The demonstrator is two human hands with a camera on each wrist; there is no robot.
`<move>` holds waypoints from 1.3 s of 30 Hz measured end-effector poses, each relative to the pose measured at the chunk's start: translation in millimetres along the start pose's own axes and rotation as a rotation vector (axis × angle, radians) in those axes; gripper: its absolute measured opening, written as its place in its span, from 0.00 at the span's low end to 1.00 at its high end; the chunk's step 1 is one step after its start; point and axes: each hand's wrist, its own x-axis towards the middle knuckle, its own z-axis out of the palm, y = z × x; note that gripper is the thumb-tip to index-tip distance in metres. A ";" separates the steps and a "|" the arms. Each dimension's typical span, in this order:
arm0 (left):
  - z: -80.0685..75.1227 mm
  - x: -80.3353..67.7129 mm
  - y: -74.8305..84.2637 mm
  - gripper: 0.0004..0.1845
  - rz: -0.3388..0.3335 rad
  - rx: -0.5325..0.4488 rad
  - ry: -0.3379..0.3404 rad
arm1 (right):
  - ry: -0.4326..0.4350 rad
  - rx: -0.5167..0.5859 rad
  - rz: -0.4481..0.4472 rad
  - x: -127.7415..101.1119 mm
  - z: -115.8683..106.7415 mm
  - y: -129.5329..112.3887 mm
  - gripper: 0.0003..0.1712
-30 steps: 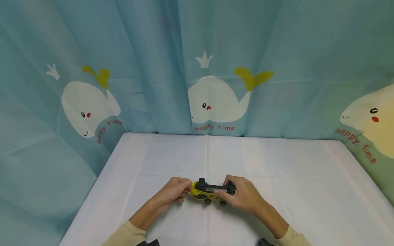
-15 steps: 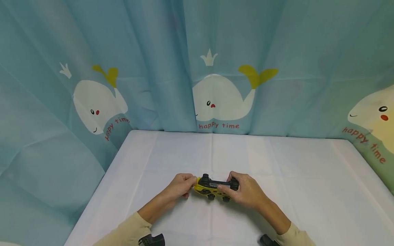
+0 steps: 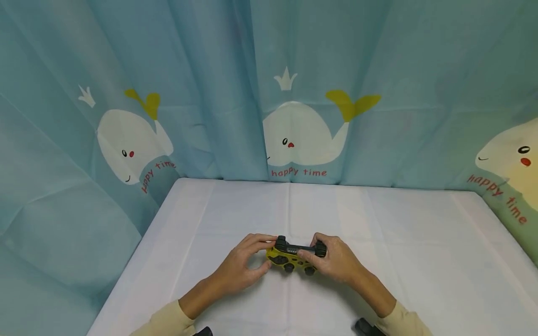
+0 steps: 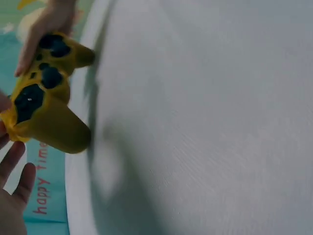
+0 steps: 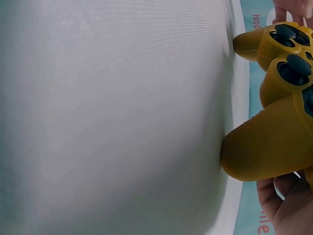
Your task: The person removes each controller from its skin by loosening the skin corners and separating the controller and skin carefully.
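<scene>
A black game controller (image 3: pixel 300 250) in a soft-looking yellow cover (image 3: pixel 275 255) is held low over the white table, its thumbsticks facing the person. My right hand (image 3: pixel 338 261) grips its right end, thumb across the front edge near the black shoulder buttons. At the left end, my left hand (image 3: pixel 239 266) has long, spread fingers reaching the upper corner, with its thumb at the lower one. The left wrist view shows the cover (image 4: pixel 58 122) bunched at its near corner beside the fingertips. In the right wrist view, one yellow grip (image 5: pixel 269 142) hides part of the right hand.
The white-covered table (image 3: pixel 399 261) spreads around the hands. Behind and to the left hangs a blue curtain (image 3: pixel 210 93) with printed whales. Dark wrist-camera parts (image 3: pixel 365 326) show by the sleeves at the bottom edge.
My left hand has let go of its pinch on the controller's left end and spread its fingers and thumb there. The right hand keeps its grip. The view shifted slightly earlier on.
</scene>
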 end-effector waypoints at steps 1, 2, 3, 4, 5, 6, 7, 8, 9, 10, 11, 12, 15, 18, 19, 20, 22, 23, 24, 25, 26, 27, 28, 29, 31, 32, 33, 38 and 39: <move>0.0 -0.1 -1.5 0.22 0.024 0.043 -0.002 | -0.002 0.005 -0.001 -0.4 -0.8 0.4 0.22; 0.2 0.6 -3.1 0.22 0.054 0.091 0.001 | -0.003 0.010 -0.004 -0.6 -1.5 0.7 0.21; 0.5 2.0 -4.8 0.23 0.079 0.131 0.000 | -0.006 0.019 -0.006 -0.6 -2.0 0.9 0.21; 0.8 4.0 -6.4 0.22 0.105 0.164 -0.003 | -0.010 0.026 -0.009 -0.6 -2.2 1.1 0.21; 1.1 6.2 -8.1 0.21 0.133 0.194 -0.002 | -0.015 0.031 -0.009 -0.6 -2.4 0.9 0.20; 1.4 8.6 -9.7 0.19 0.158 0.213 -0.005 | -0.021 0.036 -0.007 -0.6 -2.3 0.6 0.20; 1.7 10.7 -11.1 0.18 0.178 0.222 -0.009 | -0.024 0.038 -0.007 -0.6 -2.0 0.3 0.20; 2.2 12.8 -12.5 0.17 0.202 0.230 -0.011 | -0.029 0.043 -0.005 -0.6 -1.7 0.0 0.20; 2.9 14.5 -13.9 0.15 0.223 0.234 -0.012 | -0.031 0.049 -0.002 -0.7 -1.4 -0.3 0.20; 3.2 15.9 -14.8 0.14 0.248 0.241 -0.008 | -0.031 0.052 -0.003 -0.6 -1.2 -0.6 0.20; 3.5 17.1 -15.5 0.13 0.279 0.251 -0.001 | -0.031 0.052 -0.003 -0.7 -1.1 -0.5 0.20; 4.0 18.0 -16.2 0.13 0.311 0.265 0.006 | -0.027 0.053 -0.003 -0.8 -1.1 -0.4 0.20; 5.7 19.6 -17.3 0.11 0.409 0.307 0.023 | -0.017 0.074 -0.012 -1.3 -1.3 0.8 0.19; 6.1 19.1 -17.1 0.08 0.497 0.360 0.035 | -0.019 0.105 -0.029 -1.7 -0.9 2.3 0.18; 5.6 18.3 -17.2 0.07 0.520 0.383 0.038 | -0.022 0.112 -0.035 -1.7 -0.3 3.0 0.18; 5.1 17.7 -17.5 0.07 0.549 0.414 0.039 | -0.025 0.120 -0.041 -1.6 0.3 3.6 0.18; 3.9 17.3 -18.4 0.09 0.605 0.477 0.045 | -0.033 0.138 -0.042 -1.5 0.7 4.2 0.18; 3.4 17.3 -19.1 0.11 0.624 0.510 0.041 | -0.034 0.143 -0.038 -1.5 0.9 4.5 0.18; 2.6 17.3 -19.6 0.13 0.640 0.545 0.038 | -0.034 0.141 -0.027 -1.4 1.0 4.6 0.18; 1.8 16.8 -20.5 0.14 0.654 0.574 0.034 | -0.036 0.143 -0.018 -1.2 1.6 4.7 0.18; 1.2 16.2 -21.2 0.15 0.664 0.598 0.031 | -0.043 0.145 -0.009 -0.9 2.1 4.8 0.18; 0.6 14.9 -22.1 0.15 0.670 0.614 0.030 | -0.051 0.142 0.006 -0.6 2.0 4.3 0.18; 0.2 13.3 -23.0 0.15 0.674 0.626 0.029 | -0.059 0.140 0.017 0.0 2.0 4.0 0.19; -0.2 11.2 -24.1 0.16 0.672 0.638 0.028 | -0.067 0.140 0.023 0.8 1.8 3.7 0.19; -0.2 7.5 -25.7 0.14 0.664 0.644 0.032 | -0.089 0.141 0.035 2.6 0.8 2.8 0.19; 0.0 6.1 -25.9 0.12 0.650 0.639 0.029 | -0.097 0.148 0.037 3.6 -0.2 2.5 0.19; 0.4 5.1 -25.8 0.10 0.631 0.628 0.024 | -0.101 0.156 0.039 4.5 -1.3 2.1 0.19; -1.6 5.0 -18.0 0.06 0.375 0.446 -0.067 | -0.103 0.191 0.035 6.8 -5.1 2.9 0.20; -3.2 6.1 -15.5 0.07 0.298 0.393 -0.092 | -0.100 0.193 0.035 6.4 -5.4 3.3 0.20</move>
